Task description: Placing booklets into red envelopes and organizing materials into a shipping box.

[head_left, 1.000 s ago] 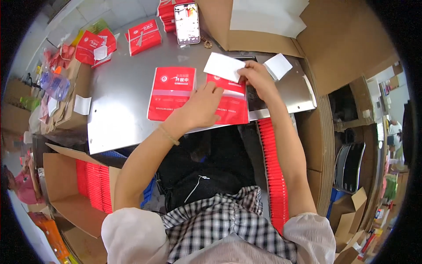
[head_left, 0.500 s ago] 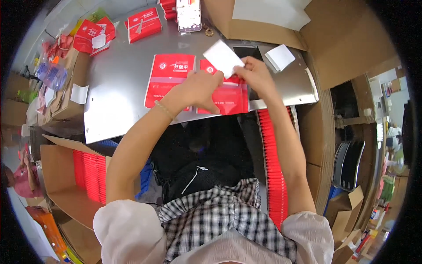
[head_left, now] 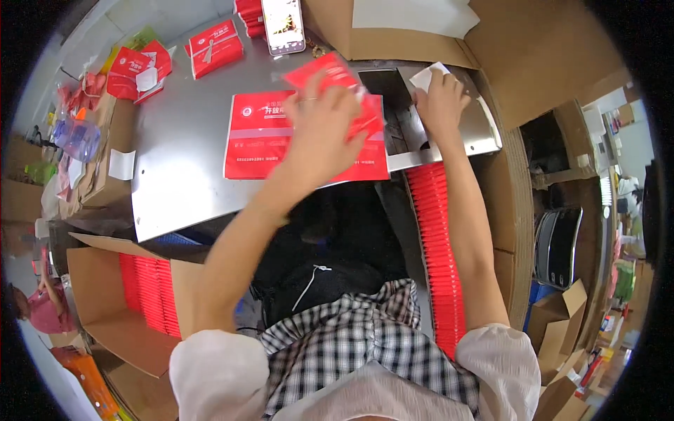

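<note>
My left hand [head_left: 324, 130], somewhat blurred, is closed on a red plastic packet [head_left: 319, 70] that is tilted up off the steel table. Its fingers curl over the packet, and the thumb side is hidden. Below lie two flat red packets side by side: the left one [head_left: 246, 151] and the right one [head_left: 372, 167], partly covered by my hand. At the table's right, my right hand [head_left: 441, 105] has its fingers over a small stack of white cards [head_left: 423, 77], gripping at its near edge.
A phone [head_left: 284, 28] stands at the back beside red packets [head_left: 216, 49]. Crumpled red packets [head_left: 137, 70] lie at the far left. Boxes of red packets flank my lap, left [head_left: 151, 295] and right [head_left: 439, 259]. A slot [head_left: 393, 98] opens in the table near my right hand.
My right hand has moved right, from above the red packets to the white card stack. My left hand has shifted up, and a red packet is now raised under it.
</note>
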Demonstrator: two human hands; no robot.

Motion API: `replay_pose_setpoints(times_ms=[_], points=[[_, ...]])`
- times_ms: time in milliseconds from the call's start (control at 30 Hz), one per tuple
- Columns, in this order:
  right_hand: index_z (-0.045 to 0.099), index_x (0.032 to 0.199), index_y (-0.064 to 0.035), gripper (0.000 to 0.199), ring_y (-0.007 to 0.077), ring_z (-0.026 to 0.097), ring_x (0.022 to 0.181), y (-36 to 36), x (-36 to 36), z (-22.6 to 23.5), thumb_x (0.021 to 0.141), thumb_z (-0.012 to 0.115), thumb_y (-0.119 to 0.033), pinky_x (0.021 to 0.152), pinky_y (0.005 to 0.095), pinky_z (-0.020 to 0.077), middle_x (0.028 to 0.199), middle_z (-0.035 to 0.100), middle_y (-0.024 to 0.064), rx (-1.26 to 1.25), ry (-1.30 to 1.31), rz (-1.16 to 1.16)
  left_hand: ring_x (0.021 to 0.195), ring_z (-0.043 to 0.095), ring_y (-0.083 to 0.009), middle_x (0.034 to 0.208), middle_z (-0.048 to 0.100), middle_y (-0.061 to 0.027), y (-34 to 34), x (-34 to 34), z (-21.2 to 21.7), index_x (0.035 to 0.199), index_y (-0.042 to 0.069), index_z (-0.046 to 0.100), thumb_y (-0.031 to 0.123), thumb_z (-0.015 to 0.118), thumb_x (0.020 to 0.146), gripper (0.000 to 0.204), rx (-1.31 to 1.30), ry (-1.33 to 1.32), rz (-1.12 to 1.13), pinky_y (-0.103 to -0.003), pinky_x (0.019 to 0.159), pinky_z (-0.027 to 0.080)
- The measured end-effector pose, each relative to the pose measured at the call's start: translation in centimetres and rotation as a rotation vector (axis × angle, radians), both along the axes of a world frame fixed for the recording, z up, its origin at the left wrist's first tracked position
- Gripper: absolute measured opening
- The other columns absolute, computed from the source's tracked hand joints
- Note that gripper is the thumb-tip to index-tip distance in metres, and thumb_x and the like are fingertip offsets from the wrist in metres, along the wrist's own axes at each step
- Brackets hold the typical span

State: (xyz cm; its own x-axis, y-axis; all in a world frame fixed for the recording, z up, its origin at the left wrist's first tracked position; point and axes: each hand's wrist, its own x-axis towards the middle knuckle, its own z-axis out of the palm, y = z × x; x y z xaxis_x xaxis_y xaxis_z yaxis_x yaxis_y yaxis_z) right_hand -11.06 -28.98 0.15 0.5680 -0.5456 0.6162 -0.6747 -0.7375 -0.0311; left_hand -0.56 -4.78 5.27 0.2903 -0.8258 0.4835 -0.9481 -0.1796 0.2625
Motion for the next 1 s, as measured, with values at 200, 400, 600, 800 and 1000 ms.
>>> replay_pose_setpoints(times_ms=[200,400,600,800,1000], points=[[0.067,0.111,-0.0017,0.028,0.0373,0.060,0.101,-4.4,-4.1,-1.6,0.088,0.062,-0.017,0.089,0.0456,0.0481,0.104,0.063,0.0180,0.829,-0.289,0.366,0.129,0.048,-0.0312,0.130,0.057,-0.0131,-1.9,-3.3,-5.0,0.131,0.006,0.054,0.029,0.067,0.088,0.050,-0.062,0.188,-0.075,-0.057,0.101,0.033],[0.070,0.103,0.0000,0.023,0.0334,0.061,0.102,-3.9,-3.1,1.7,0.087,0.066,-0.016,0.091,0.0369,0.0472,0.108,0.063,0.0179,0.418,0.039,0.503,0.124,0.052,-0.0285,0.134,0.056,-0.0117,4.5,-0.9,-4.2,0.128,0.004,0.059,0.019,0.063,0.091,0.040,0.130,-0.035,0.045,-0.044,0.097,0.040],[0.067,0.113,-0.0009,0.026,0.0287,0.062,0.099,-4.5,-4.4,0.0,0.091,0.063,-0.014,0.088,0.0363,0.0474,0.102,0.063,0.0135,0.575,-0.181,0.462,0.123,0.051,-0.0301,0.132,0.056,-0.0131,2.3,-0.2,-4.3,0.129,0.001,0.056,0.019,0.063,0.091,0.043,0.088,0.004,0.027,-0.043,0.097,0.041],[0.059,0.127,-0.0047,0.050,0.0349,0.059,0.099,6.1,-1.6,0.6,0.078,0.061,0.008,0.087,0.0439,0.0453,0.104,0.062,0.0162,-0.079,-0.399,0.653,0.108,0.060,-0.0311,0.116,0.063,-0.0111,1.3,1.5,-3.7,0.115,0.007,0.066,0.017,0.061,0.089,0.028,0.230,-0.106,0.082,-0.044,0.087,0.050],[0.071,0.113,-0.0149,0.043,0.0321,0.058,0.113,12.0,-1.2,-1.1,0.073,0.066,-0.001,0.104,0.0527,0.0375,0.114,0.064,0.0129,0.341,0.020,1.129,0.077,0.067,-0.0315,0.095,0.063,-0.0113,1.0,4.5,-5.0,0.095,0.007,0.069,0.011,0.060,0.082,0.016,0.092,0.018,-0.048,-0.044,0.065,0.055]])
